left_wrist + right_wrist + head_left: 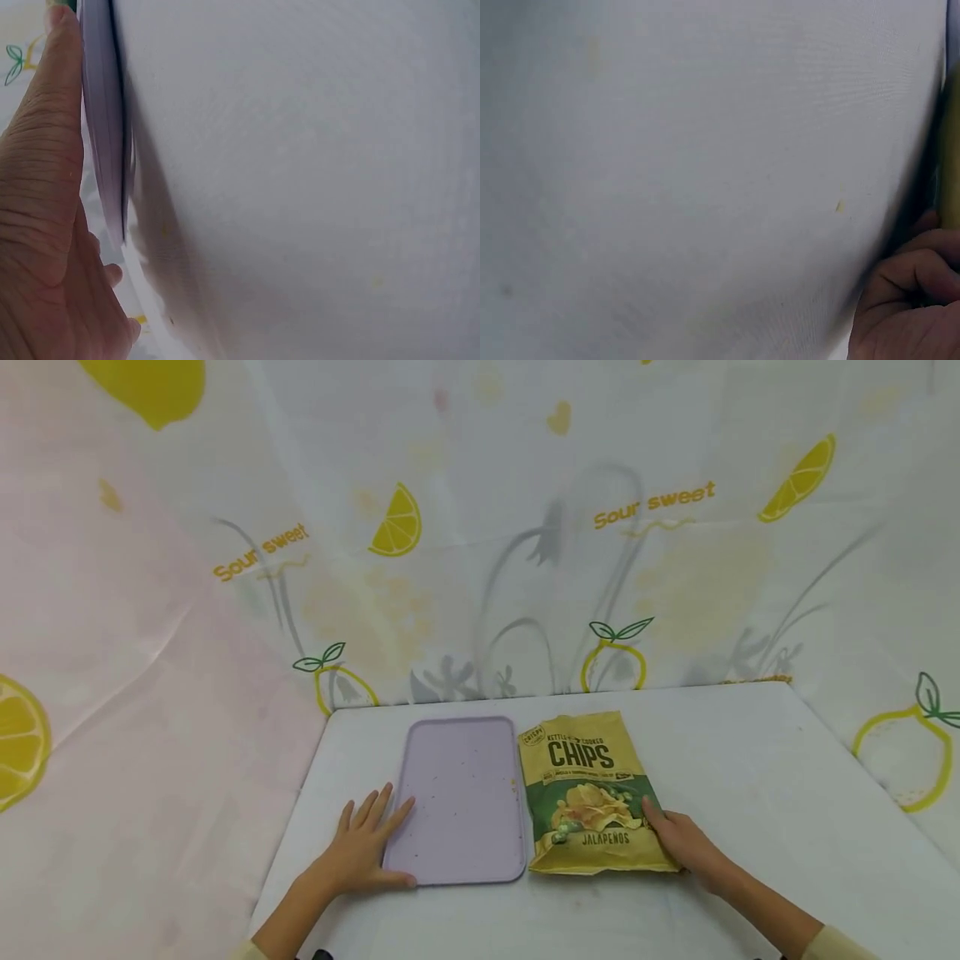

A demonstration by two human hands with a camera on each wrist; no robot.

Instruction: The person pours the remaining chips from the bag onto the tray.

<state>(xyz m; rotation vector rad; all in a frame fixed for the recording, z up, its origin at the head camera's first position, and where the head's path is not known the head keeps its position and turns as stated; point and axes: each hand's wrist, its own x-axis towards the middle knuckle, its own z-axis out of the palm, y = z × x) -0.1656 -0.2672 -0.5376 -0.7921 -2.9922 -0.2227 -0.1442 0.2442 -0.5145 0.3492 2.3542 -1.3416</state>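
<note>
A pale purple tray (461,802) lies flat on the table, with dark specks and a few orange crumbs near its right edge. At its lower left corner my left hand (362,852) touches the rim, fingers straight and spread. In the left wrist view the tray's side (105,112) shows beside that hand (45,202). To the tray's right is a yellow and green bag of jalapeño chips (585,793), front up. My right hand (686,843) grips its lower right edge, thumb on top. Curled fingers (915,277) show by the bag in the right wrist view.
A white cloth covers the table (750,777). Behind it hangs a curtain (480,568) printed with lemons and lettering, and a pinkish sheet (135,693) borders the left side. A small yellow fleck (841,206) shows on the cloth in the right wrist view.
</note>
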